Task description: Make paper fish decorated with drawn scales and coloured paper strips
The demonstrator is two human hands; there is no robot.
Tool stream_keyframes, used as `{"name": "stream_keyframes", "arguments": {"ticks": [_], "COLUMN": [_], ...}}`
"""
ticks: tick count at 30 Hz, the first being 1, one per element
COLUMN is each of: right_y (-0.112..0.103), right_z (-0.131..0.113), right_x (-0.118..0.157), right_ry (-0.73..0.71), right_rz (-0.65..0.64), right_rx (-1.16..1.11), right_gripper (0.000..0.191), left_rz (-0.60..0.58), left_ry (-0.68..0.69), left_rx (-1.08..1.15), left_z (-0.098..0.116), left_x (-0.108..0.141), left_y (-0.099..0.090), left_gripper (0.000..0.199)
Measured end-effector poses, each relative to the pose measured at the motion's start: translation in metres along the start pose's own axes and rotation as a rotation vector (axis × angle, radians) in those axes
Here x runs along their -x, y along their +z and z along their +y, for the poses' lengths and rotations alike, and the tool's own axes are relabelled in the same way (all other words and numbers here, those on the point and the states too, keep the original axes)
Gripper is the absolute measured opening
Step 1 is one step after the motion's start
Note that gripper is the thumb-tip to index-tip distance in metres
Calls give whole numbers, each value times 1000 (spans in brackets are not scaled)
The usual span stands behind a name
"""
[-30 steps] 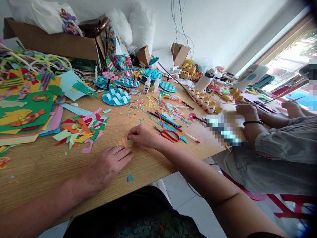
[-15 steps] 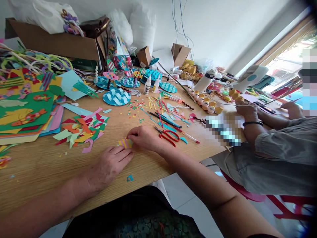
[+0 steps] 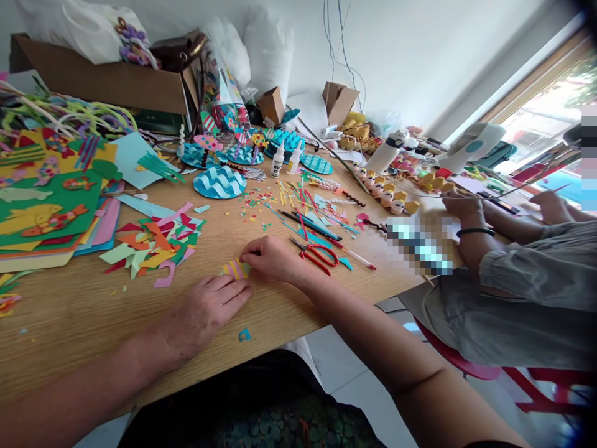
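A small yellow paper cutout with pink stripes (image 3: 236, 269) lies on the wooden table, partly covered by my fingers. My left hand (image 3: 209, 314) rests flat along its near edge, fingers stretched out and pressing on it. At the cutout's right end, my right hand (image 3: 270, 258) is closed in a pinch; the fingertips partly hide what they grip. Just right of that hand lie red-handled pliers (image 3: 319, 256). A blue paper scrap (image 3: 244, 335) sits near the table's front edge.
Paper scraps (image 3: 149, 246) and stacked coloured sheets (image 3: 84, 239) lie to the left. Glue bottles (image 3: 277, 160), blue wavy discs (image 3: 219, 182), pencils (image 3: 312, 225) and loose strips stand or lie beyond my hands. At right, another person's arms (image 3: 471, 218) reach over the table.
My hands and the striped cutout stay almost in place. On the right, the other person's hands have shifted slightly, and a yellow piece near them has been lowered.
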State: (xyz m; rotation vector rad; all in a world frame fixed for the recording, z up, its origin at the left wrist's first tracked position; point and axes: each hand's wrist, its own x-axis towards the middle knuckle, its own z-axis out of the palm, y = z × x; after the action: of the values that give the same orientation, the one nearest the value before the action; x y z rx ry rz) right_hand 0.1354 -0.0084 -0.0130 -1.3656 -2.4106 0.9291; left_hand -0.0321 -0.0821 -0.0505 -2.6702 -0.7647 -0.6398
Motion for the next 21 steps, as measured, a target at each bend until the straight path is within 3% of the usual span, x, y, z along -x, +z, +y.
{"name": "stream_keyframes", "arguments": {"ticks": [8, 14, 21], "right_y": [-5, -4, -10], "right_z": [-7, -10, -12], "right_x": [2, 3, -3], "right_ry": [0, -31, -27], "right_rz": [18, -114, -53], "right_rx": [-2, 69, 54], "right_gripper": [24, 24, 22], "left_rz": [-29, -116, -129], "left_ry": [4, -13, -33], "left_rx": [7, 4, -11], "left_z": [0, 2, 5], "left_x": [3, 5, 2], "left_y": [2, 0, -5], "left_gripper": [38, 39, 41]}}
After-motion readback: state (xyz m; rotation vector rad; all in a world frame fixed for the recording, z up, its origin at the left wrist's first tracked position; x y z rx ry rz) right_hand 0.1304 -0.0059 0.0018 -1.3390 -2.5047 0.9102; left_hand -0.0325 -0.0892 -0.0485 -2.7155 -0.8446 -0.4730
